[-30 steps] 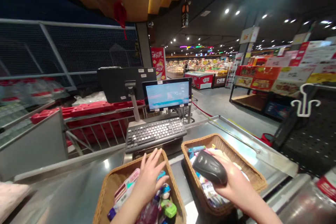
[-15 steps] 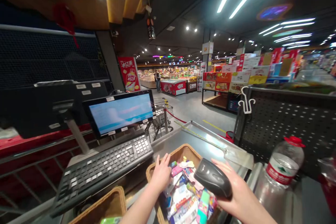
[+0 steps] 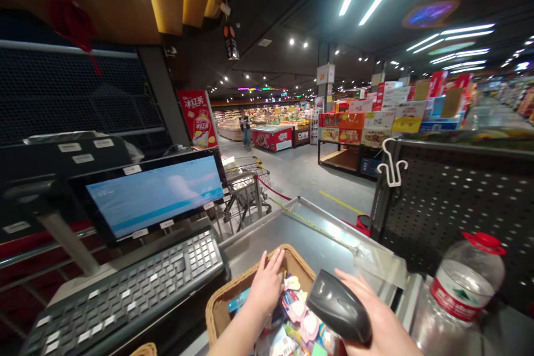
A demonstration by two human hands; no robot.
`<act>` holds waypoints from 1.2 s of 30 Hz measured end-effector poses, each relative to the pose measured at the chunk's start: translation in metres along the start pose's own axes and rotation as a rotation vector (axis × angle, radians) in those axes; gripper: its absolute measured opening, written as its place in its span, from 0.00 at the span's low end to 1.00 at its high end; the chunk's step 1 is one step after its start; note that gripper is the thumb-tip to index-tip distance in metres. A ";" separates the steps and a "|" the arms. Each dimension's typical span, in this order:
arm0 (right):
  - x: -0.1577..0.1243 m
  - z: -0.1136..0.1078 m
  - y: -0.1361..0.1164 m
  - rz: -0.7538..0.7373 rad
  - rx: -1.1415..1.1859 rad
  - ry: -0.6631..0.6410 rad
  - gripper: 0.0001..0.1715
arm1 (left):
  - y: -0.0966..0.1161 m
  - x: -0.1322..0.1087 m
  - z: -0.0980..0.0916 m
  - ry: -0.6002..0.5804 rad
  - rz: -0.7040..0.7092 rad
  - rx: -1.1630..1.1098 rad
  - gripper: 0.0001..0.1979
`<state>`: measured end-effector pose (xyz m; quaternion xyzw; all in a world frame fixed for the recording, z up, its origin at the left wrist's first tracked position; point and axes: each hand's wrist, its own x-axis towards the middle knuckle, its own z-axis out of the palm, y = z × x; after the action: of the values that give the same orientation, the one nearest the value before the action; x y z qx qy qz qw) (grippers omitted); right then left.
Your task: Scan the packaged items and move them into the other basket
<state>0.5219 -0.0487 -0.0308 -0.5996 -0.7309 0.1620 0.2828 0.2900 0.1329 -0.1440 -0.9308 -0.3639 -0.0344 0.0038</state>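
A black handheld barcode scanner [image 3: 339,307] is in my right hand [image 3: 377,311], tilted above a woven tan basket [image 3: 223,296]. Inside the basket lies a heap of small, colourful packaged goods [image 3: 298,311], partly hidden by my hands and the scanner. My left hand [image 3: 269,286] reaches over the basket's left part with its fingers stretched out, near the far rim. Left of that wrist a blue packet [image 3: 238,300] shows in the basket. Whether my left fingertips touch anything, I cannot tell.
Left of the basket are a black keyboard [image 3: 133,295] and a lit monitor [image 3: 158,194]. A large red-capped bottle [image 3: 463,283] stands at right beside a perforated black panel [image 3: 463,194]. Behind the metal counter [image 3: 287,225] is a shopping cart [image 3: 246,183]; a person [image 3: 245,129] stands far off.
My view has shifted, so the keyboard and monitor look larger and farther left. My left hand has moved further over the basket. The second basket at lower left has mostly left the view.
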 end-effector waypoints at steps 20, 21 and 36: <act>-0.003 0.006 0.030 -0.026 -0.010 0.018 0.38 | 0.009 -0.019 0.004 -0.125 -0.120 -0.086 0.23; -0.002 0.005 0.028 -0.027 -0.011 0.015 0.38 | 0.012 -0.018 0.003 -0.133 -0.146 -0.078 0.23; -0.005 0.002 0.027 -0.023 -0.001 0.052 0.37 | 0.012 -0.036 -0.007 0.093 -0.138 -0.152 0.13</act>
<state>0.5423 -0.0477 -0.0489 -0.5951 -0.7303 0.1429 0.3033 0.2711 0.0991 -0.1393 -0.8985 -0.4230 -0.1055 -0.0523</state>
